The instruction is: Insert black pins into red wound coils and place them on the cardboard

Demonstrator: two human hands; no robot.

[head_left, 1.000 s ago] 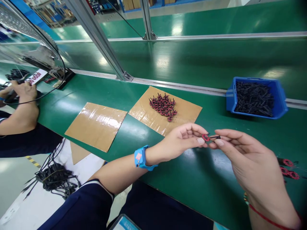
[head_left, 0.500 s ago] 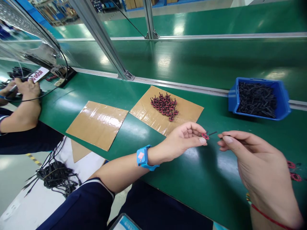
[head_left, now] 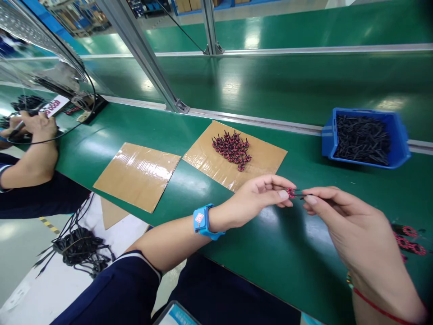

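My left hand (head_left: 262,195), with a blue strap at the wrist, pinches a small red-and-black wound ring coil (head_left: 290,193) between thumb and fingers. Dark leads stick out of the coil to the right. My right hand (head_left: 345,221) is closed at the fingertips on a thin black sleeve (head_left: 306,196), mostly hidden by the fingers, at the end of a lead. How far the sleeve sits over the lead I cannot tell. Beyond my left hand, a pile of similar coils (head_left: 232,148) with black-covered leads lies on a cardboard sheet (head_left: 199,153).
A blue bin (head_left: 329,143) of short black sleeves (head_left: 363,140) stands at the back right. More ring coils (head_left: 411,246) lie right of my right hand. Another cardboard sheet (head_left: 137,176) is on the left. A co-worker's hand (head_left: 40,126) works at far left, near a metal post (head_left: 145,58).
My right hand has moved left, bringing the black sleeve up to the coil's lead. The coil has turned slightly in my left fingers. More coils show beside my right hand.
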